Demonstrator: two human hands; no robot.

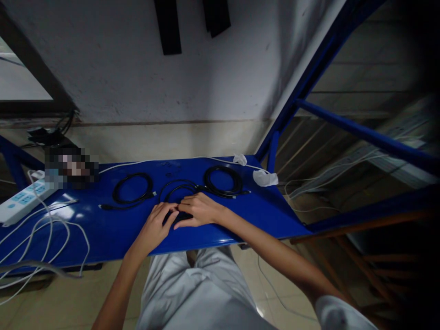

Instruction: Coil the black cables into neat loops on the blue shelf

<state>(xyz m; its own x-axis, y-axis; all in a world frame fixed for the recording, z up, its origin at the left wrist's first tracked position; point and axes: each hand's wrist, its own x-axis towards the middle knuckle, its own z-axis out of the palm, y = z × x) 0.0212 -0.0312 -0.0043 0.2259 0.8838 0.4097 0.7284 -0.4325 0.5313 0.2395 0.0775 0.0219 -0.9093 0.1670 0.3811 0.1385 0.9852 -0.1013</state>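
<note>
Three coils of black cable lie on the blue table (99, 233). My left hand (158, 225) and my right hand (197, 211) meet at the near side of the middle coil (178, 183), fingertips close together around a dark part of it. What exactly the fingers pinch is too small to make out. To the left lies a round coil (133, 188) with its connector ends sticking out. Beyond my right hand rests a thicker coil (223, 181), its plugs near the middle coil.
A white power strip (25, 199) and tangled white cables (51, 229) occupy the left side. Crumpled white pieces (264, 178) lie at the right end. A white cable runs along the back edge. Blue frame bars (273, 151) rise at the right.
</note>
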